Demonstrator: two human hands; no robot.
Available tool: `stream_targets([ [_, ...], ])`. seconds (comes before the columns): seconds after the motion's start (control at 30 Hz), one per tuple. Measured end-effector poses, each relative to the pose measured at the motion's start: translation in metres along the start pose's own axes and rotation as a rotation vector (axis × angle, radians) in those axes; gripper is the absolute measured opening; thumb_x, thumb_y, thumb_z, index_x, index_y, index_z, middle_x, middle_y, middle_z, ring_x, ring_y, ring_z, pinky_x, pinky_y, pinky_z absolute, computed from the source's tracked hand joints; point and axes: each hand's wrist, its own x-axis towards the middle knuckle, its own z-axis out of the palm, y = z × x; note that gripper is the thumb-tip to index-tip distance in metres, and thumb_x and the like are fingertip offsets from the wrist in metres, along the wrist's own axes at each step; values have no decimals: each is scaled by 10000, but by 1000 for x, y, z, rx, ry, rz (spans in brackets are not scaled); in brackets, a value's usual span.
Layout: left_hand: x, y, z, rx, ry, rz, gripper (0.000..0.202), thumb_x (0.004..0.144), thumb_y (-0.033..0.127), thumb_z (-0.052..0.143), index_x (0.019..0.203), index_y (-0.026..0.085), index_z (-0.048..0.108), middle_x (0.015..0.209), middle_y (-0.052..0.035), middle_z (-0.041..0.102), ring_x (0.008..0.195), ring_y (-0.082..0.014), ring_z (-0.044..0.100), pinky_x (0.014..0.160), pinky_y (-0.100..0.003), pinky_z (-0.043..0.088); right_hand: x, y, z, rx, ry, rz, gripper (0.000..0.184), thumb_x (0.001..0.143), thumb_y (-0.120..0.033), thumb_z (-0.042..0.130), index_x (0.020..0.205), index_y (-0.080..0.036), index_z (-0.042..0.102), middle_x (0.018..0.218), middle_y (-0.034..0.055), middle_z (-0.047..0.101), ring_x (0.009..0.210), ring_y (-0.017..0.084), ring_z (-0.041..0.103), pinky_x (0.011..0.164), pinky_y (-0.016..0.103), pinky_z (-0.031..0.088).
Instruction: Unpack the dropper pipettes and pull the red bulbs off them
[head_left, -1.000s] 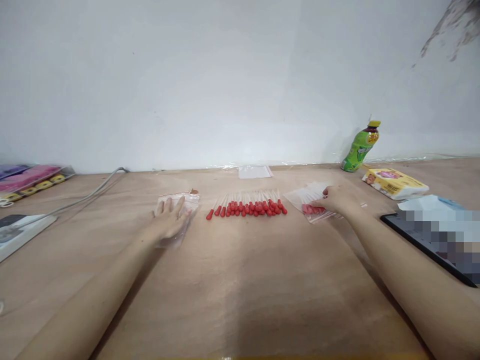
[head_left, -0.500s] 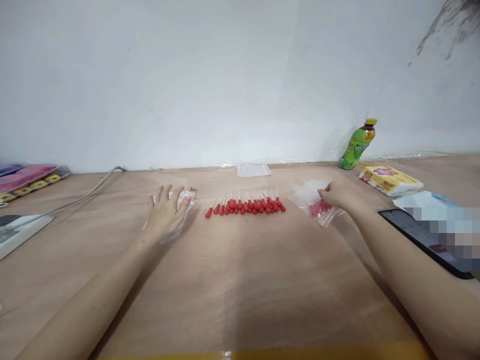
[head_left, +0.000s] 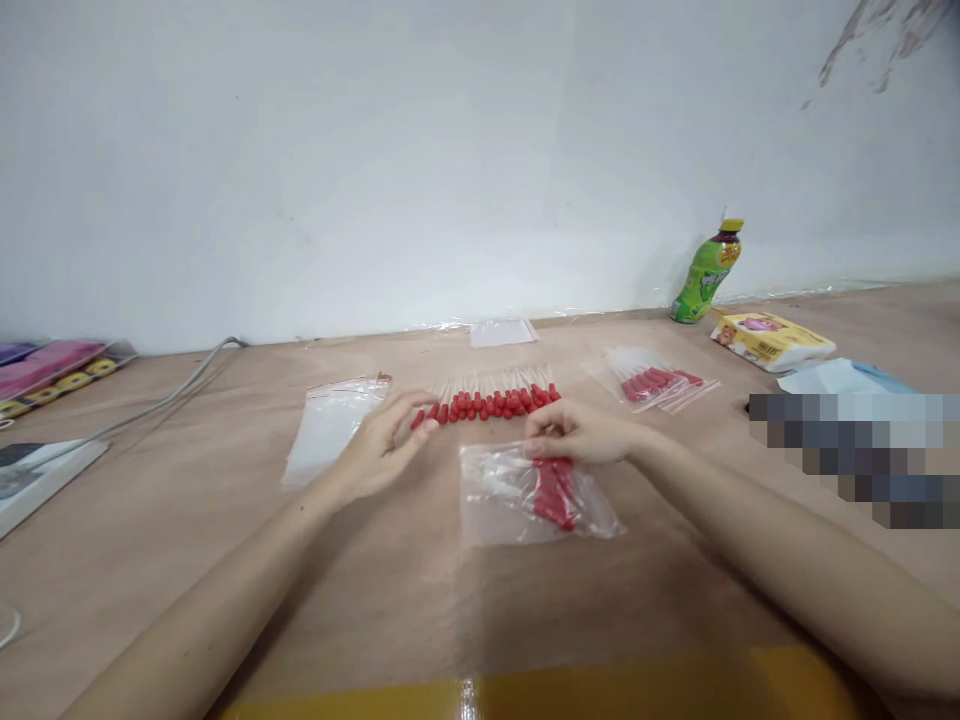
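Note:
A row of glass droppers with red rubber bulbs [head_left: 487, 405] lies mid-table, clear tubes pointing to the wall. My right hand [head_left: 581, 432] pinches the upper edge of a clear zip bag [head_left: 495, 505], which has several red-bulbed droppers [head_left: 555, 495] inside it. The bag is in front of the row. My left hand [head_left: 386, 445] is at the left end of the row, fingers curved and apart, holding nothing; whether a fingertip touches the nearest dropper I cannot tell. Left of it lies a stack of flat zip bags [head_left: 322, 435].
Farther right lies another filled zip bag [head_left: 652, 380]. A green drink bottle [head_left: 707, 275] leans at the wall near a yellow tissue pack [head_left: 772, 340]. By the wall is a flat white bag [head_left: 502, 333]. A grey cable [head_left: 176, 385] crosses the left side.
My right hand has come from the right-hand bag to the centre with a filled zip bag. My left hand has moved right, off the flat bags, to the row's left end.

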Motion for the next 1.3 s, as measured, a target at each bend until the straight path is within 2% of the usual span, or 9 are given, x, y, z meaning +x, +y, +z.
stream_targets([
  [0.1,-8,22,18,-118,-143,103,363,844,368,466,1162,195,440,1185,-75,505,1097,-205,465,942,-358,381,25,16,27,105,-80,20,296,645,-412,668,652,-133,569,540,-54,502,496,50,428,488,176,342],
  [0.17,-15,29,32,-168,-192,147,536,796,389,540,1255,193,342,1256,-95,455,1136,-225,440,954,-385,378,36,23,37,247,-7,57,312,600,-408,707,682,-135,578,584,-45,551,539,59,483,535,182,388],
  [0.23,-20,30,42,-196,-231,177,647,783,372,565,1318,192,250,1317,-108,400,1176,-232,409,975,-400,362,39,26,39,350,144,118,343,572,-394,734,743,-139,581,648,-32,587,593,68,528,574,185,423],
  [0.3,-23,26,46,-195,-281,171,632,809,325,537,1340,198,220,1343,-107,374,1203,-223,385,994,-400,348,35,25,36,394,260,214,386,574,-379,743,826,-142,571,709,-13,608,619,78,556,568,191,449],
  [0.4,-23,19,41,-158,-327,130,529,834,262,497,1318,216,288,1318,-93,408,1210,-219,377,996,-411,347,20,23,30,489,232,359,452,573,-312,759,921,-137,531,757,25,636,620,117,603,565,246,507],
  [0.5,-20,16,35,-128,-301,139,475,808,222,526,1263,236,391,1278,-83,447,1201,-230,384,991,-436,345,11,23,30,616,220,423,494,537,-181,770,943,-132,494,691,24,645,594,140,625,582,282,539],
  [0.67,-9,21,36,-84,-146,147,290,830,227,499,1116,234,549,1240,-78,468,1170,-217,419,967,-415,376,19,23,45,693,333,441,488,529,-71,735,896,-152,425,576,-13,618,528,133,612,511,256,533],
  [0.93,12,1,59,112,-98,438,315,882,123,362,1064,229,597,1147,-61,549,1053,-178,495,862,-333,444,33,19,58,692,360,364,519,490,-65,757,805,-191,364,557,-48,608,522,130,612,487,238,517],
  [1.3,15,-1,66,179,-71,453,282,903,166,347,962,199,621,1062,-44,604,921,-140,567,790,-269,460,34,18,56,690,376,365,460,535,-35,672,819,-199,350,559,-61,587,515,127,608,511,255,522],
])
